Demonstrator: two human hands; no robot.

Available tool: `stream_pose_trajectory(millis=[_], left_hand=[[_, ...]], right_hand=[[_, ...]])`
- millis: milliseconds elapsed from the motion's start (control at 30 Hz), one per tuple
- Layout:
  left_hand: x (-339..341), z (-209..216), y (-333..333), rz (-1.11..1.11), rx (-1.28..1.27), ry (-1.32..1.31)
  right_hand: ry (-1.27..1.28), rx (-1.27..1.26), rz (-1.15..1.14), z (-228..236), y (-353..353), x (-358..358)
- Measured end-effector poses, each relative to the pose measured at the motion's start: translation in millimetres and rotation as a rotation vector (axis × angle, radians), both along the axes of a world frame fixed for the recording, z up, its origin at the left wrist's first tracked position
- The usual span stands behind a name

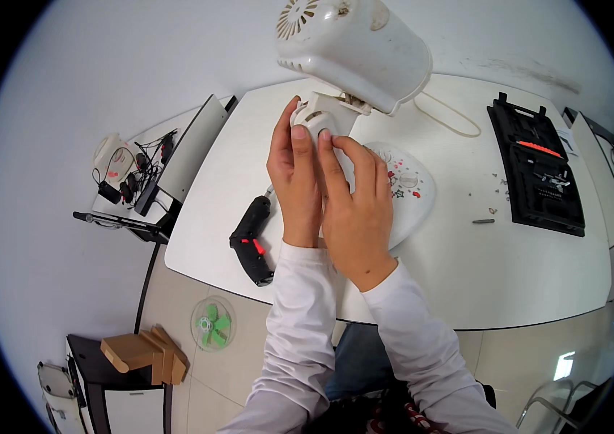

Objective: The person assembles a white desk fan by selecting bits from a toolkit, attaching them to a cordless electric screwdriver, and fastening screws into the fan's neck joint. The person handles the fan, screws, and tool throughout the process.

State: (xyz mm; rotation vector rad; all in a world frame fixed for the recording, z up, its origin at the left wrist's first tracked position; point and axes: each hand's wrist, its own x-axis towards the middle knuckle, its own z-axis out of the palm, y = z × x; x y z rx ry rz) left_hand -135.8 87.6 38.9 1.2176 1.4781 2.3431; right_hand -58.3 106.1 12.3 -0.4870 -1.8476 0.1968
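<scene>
A white table fan's motor housing [368, 50] with a vented end stands at the far side of the table, above its white neck [318, 112]. My left hand [297, 184] is closed round the left side of this neck, thumb upright along its near face. From the right, my right hand [359, 206] pinches the same neck, thumb and forefinger near its rounded top. Both hands hide much of the neck's lower part. Partly behind my right hand lies the fan's white base [415, 206], printed with small red and dark shapes. A black power screwdriver [251, 242] rests left of my left hand.
An opened black tool case [542, 173] lies at the right, with loose screws [504, 184] and a dark bit [483, 221] beside it. A pale cord [459, 134] loops behind the base. On the floor sits a green fan blade within a round guard [213, 325], near cardboard boxes [147, 353].
</scene>
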Motion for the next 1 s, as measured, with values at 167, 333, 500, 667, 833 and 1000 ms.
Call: stream_pose_trajectory(millis=[167, 333, 500, 667, 833, 1000], left_hand=[[-7, -4, 4, -0.022, 0.022, 0.010], [-5, -5, 5, 0.063, 0.011, 0.045], [-3, -2, 2, -0.053, 0.030, -0.034], [-5, -3, 2, 0.035, -0.002, 0.048], [-6, -4, 2, 0.020, 0.023, 0.023], [-5, -4, 3, -0.011, 0.032, -0.003]], right_hand=[[-0.028, 0.021, 0.072, 5, 8, 8], [0.024, -0.033, 0.215, 6, 13, 14], [0.106, -0.082, 0.338, 2, 23, 12], [0.165, -0.150, 0.413, 5, 21, 13], [0.206, -0.161, 0.443, 3, 22, 11], [0.176, -0.128, 0.405, 3, 22, 10]])
